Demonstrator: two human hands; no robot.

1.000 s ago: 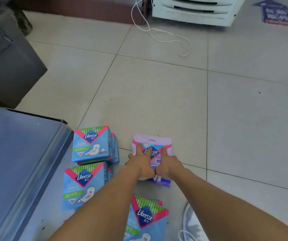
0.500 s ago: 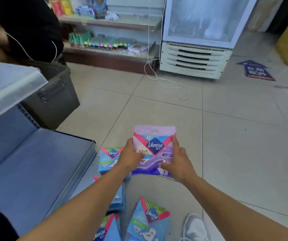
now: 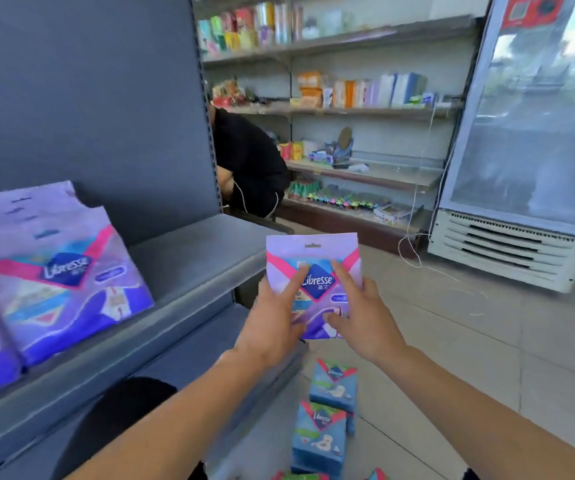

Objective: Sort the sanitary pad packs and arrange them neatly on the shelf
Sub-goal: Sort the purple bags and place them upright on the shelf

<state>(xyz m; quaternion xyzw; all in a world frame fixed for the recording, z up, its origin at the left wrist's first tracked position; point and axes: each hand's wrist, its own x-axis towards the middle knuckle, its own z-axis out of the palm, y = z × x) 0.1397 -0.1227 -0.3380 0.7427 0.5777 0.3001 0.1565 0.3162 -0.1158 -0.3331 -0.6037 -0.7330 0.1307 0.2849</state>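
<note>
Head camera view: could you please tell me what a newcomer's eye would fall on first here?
First, the purple pad pack held up mid-frame by the left hand and right hand. Next, matching purple packs standing on the grey shelf at left. Then blue packs on the floor below.

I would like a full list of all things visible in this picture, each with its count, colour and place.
held pack: one, purple and pink, lifted in both hands before the shelf
shelf packs: at least two, purple, upright on the grey shelf
floor packs: several, blue, on the tiled floor
fridge: one, white, right
back shelves: mixed goods, far wall
seated person: one, black clothes, behind the shelf
left hand: holds pack's left side
right hand: holds pack's right side
</note>
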